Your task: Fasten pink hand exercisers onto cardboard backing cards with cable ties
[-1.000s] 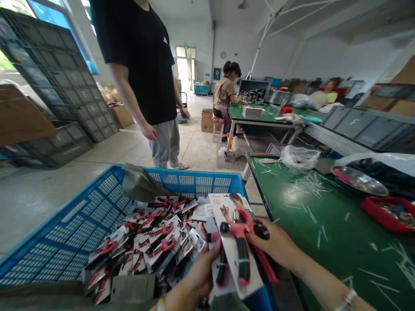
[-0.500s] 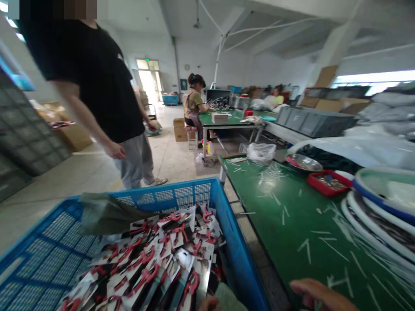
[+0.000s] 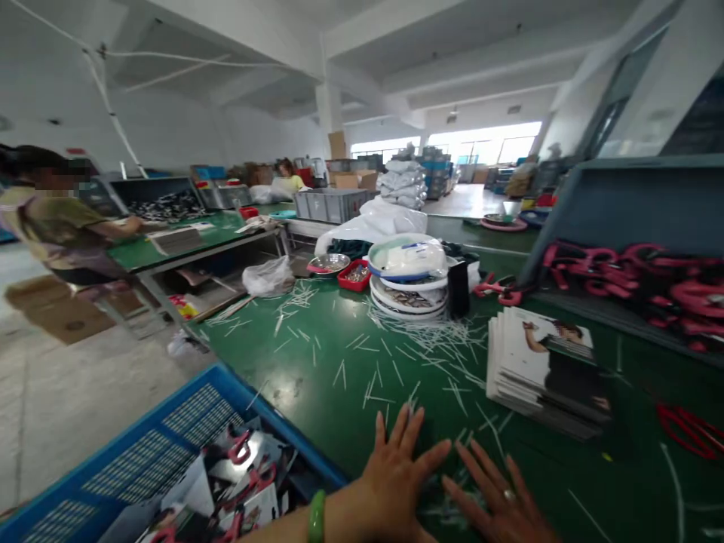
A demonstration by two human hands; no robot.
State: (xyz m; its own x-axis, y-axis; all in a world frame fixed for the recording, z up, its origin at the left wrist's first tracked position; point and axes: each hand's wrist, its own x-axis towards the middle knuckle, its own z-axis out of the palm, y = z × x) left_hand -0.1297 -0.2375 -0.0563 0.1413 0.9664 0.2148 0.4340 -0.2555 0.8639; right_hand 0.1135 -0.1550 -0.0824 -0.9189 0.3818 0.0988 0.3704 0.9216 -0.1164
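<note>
Hands: The view has swung from the basket to the workbench, and the carded tool held 1 second ago has left the grip; the left hand and right hand now spread open, palms down and side by side, holding no tool. That frees all 10 fingers. Whether the fingertips press on the strips beneath is hard to tell at this angle.

Wrist and finger: A smooth, glossy green bangle circles the left wrist; a pale metal ring sits on 1 finger of the right hand.

Basket: Pink-and-black tools on flat printed cards lie in a loose heap inside the blue plastic mesh basket, beside the bench and near the left forearm.

Bench: Thin, stiff white plastic strips litter the smooth green tabletop, thickest beside a stack of round plastic trays.

Cards: A slightly uneven, square-cornered stack of printed cards stands beyond the right hand.

Bin: Curved pink tools crowd the rigid grey plastic bin at right.

Far side: A shallow red plastic tray of small parts sits between the round trays and a shiny metal bowl, near a crumpled translucent plastic bag.
</note>
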